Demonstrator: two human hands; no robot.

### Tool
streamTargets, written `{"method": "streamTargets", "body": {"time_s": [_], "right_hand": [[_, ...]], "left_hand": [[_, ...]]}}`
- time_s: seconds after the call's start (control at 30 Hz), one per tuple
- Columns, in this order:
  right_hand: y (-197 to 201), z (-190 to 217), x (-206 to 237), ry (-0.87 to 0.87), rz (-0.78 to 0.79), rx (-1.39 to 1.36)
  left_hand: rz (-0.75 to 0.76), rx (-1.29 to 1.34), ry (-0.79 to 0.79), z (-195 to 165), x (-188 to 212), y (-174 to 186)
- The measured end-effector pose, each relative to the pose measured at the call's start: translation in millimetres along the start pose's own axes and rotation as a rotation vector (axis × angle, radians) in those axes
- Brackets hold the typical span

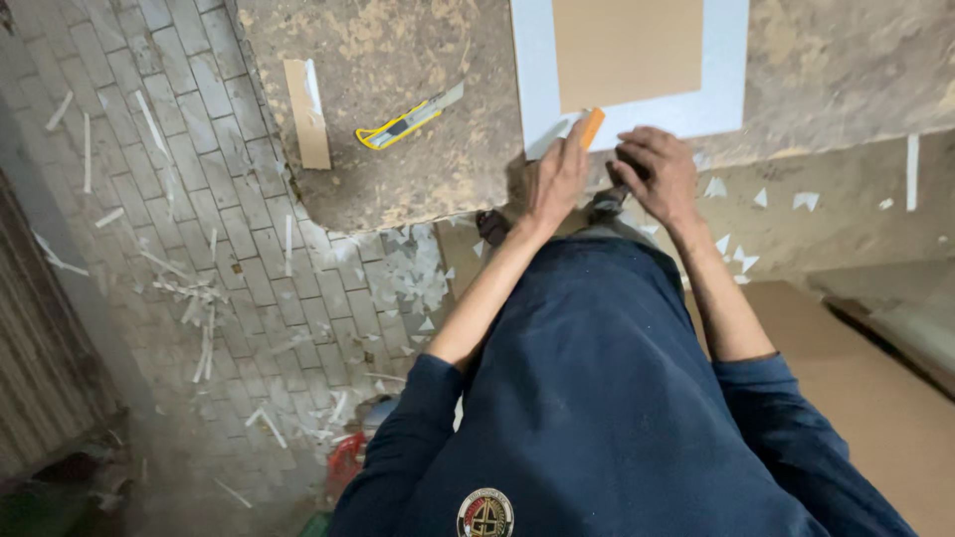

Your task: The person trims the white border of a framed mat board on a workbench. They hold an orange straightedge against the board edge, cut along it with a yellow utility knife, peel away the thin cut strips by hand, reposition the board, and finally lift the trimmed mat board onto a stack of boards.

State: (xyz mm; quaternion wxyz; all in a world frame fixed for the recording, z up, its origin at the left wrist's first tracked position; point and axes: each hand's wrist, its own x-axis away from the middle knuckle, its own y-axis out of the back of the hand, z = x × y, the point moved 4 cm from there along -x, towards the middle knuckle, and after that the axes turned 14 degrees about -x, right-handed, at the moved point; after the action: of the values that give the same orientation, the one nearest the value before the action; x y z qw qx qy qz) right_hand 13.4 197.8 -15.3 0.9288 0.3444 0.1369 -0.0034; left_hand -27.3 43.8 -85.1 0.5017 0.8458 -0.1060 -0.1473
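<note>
- Gripping an orange tool (592,126), left hand (559,177) pressed it on the white-bordered board (637,60) edge.
- Right hand (657,171) fingers curled at the table (398,169) rim; contents unclear.
- Yellow utility knife (410,119) lay apart.

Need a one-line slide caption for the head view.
Left hand presses an orange tool on a white-bordered board; right hand alongside.

On the desk (398,179), a utility knife (410,121) lies at nine o'clock from the board (629,62). A strip (306,114) lies at nine o'clock of the knife; both hands sit at the board's six o'clock edge.
</note>
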Motion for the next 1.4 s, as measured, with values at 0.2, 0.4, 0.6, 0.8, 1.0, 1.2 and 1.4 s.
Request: {"method": "streamTargets", "body": {"time_s": [0.2,0.4,0.6,0.8,1.0,1.2,1.4], "right_hand": [[12.1,-25.9,-6.6,0.032,0.080,-0.110],[13.9,-40.6,-4.4,0.057,0.078,-0.128],[11.1,-46.7,-3.1,0.058,0.038,-0.156],[11.9,-47.9,-0.6,0.078,0.051,-0.156],[11.6,-44.4,2.3,0.091,0.017,-0.161],[11.5,-42.3,3.6,0.088,0.014,-0.163],[17.4,-37.4,5.1,0.063,0.034,-0.200]], "left_hand": [[-0.045,-0.180,-0.107,-11.6,-9.6,-10.1],[-0.048,-0.437,0.131,47.1,-5.9,6.5],[-0.016,-0.259,-0.064,1.9,-9.9,-21.2],[-0.073,-0.373,0.088,59.2,-14.9,12.9],[-0.229,-0.328,0.079,76.9,-9.4,44.1],[-0.068,-0.241,-0.156,13.3,-13.3,-2.9],[0.105,-0.434,0.185,85.6,-36.8,24.6]]}}
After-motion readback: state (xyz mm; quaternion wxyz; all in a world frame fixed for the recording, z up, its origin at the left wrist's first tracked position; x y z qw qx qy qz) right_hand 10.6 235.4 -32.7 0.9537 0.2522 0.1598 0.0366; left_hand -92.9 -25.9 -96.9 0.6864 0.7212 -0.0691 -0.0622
